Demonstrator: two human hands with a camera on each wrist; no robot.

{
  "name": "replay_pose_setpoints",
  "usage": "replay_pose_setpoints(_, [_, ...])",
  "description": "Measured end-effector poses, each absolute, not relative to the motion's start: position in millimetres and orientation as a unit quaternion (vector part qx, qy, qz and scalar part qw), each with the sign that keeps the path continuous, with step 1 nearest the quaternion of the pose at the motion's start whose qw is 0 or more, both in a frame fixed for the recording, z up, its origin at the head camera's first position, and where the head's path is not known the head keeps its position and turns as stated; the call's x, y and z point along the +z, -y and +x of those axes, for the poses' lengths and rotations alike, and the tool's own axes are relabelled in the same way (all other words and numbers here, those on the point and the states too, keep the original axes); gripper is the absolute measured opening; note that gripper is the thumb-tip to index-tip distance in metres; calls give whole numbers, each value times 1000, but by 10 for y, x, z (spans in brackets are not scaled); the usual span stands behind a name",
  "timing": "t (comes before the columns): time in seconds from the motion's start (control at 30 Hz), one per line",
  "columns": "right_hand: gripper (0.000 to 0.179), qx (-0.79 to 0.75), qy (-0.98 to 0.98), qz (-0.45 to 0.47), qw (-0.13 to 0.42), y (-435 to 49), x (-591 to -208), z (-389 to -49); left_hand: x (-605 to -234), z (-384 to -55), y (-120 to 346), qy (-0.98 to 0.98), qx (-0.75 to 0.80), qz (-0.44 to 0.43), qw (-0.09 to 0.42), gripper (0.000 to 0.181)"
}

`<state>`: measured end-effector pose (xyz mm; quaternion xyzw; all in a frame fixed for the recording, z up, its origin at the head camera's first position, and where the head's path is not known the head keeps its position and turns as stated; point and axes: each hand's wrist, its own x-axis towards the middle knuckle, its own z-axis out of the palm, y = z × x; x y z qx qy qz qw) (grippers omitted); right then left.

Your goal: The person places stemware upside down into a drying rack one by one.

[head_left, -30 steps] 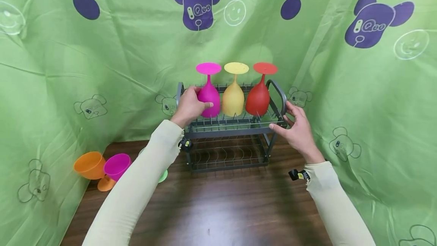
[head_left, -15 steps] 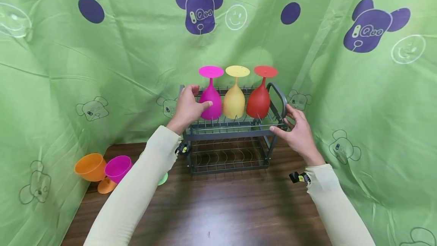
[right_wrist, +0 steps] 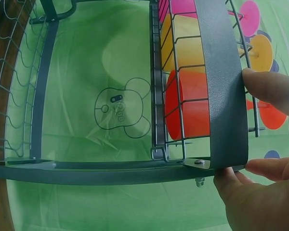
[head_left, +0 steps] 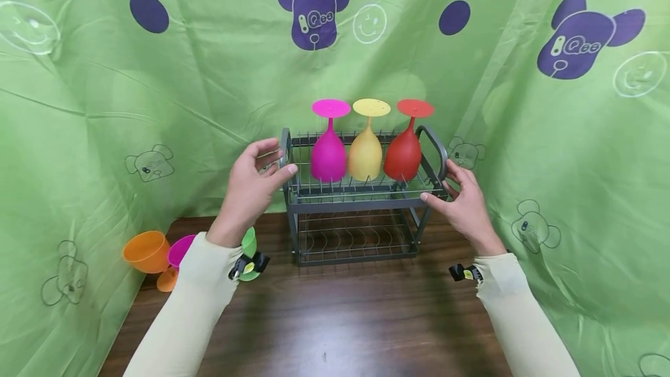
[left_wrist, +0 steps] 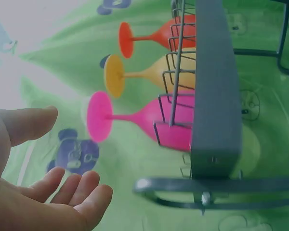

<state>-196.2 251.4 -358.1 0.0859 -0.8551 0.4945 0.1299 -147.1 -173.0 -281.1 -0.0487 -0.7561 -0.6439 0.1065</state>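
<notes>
Three goblets stand upside down in a row on the top tier of a grey two-tier dish rack [head_left: 345, 205]. From left to right they are a magenta goblet [head_left: 328, 159], a yellow goblet [head_left: 365, 156] and a red goblet [head_left: 403, 156]. My left hand [head_left: 253, 182] is beside the rack's left handle, fingers spread and holding nothing. In the left wrist view, a gap shows between these fingers and the magenta goblet [left_wrist: 168, 120]. At the rack's right front corner my right hand [head_left: 464, 201] grips the frame, thumb on the front bar and fingers round the side.
An orange goblet [head_left: 148, 252] and another magenta goblet [head_left: 180, 250] stand at the left on the brown wooden table [head_left: 335, 319]. A green goblet [head_left: 249, 242] is partly hidden behind my left wrist. The rack's lower tier [head_left: 356, 237] has wavy wires. Green printed cloth [head_left: 209, 74] encloses the table.
My left hand has let go of the magenta goblet on the rack and moved left and a little toward me. The right hand stays at the rack's corner.
</notes>
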Motion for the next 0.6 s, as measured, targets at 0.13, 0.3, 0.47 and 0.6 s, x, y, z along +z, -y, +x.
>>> replay_pose_setpoints(0.13, [105, 494, 855, 88, 132, -2532, -3594, -1971, -2962, -1273, 1903, 758, -641, -26, 115, 68])
replay_pose_setpoints(0.3, [104, 496, 853, 92, 136, -2541, -3584, -1973, -3283, -1051, 2096, 770, -627, 28, 113, 74])
replay_pose_setpoints(0.47, [103, 495, 853, 94, 137, -2534, -3587, -1971, -3647, -913, 2208, 746, -648, 88, 124, 69])
replay_pose_setpoints(0.6, [103, 498, 852, 92, 133, -2531, -3604, -1970, -3900, -880, 2298, 736, -652, 124, 136, 65])
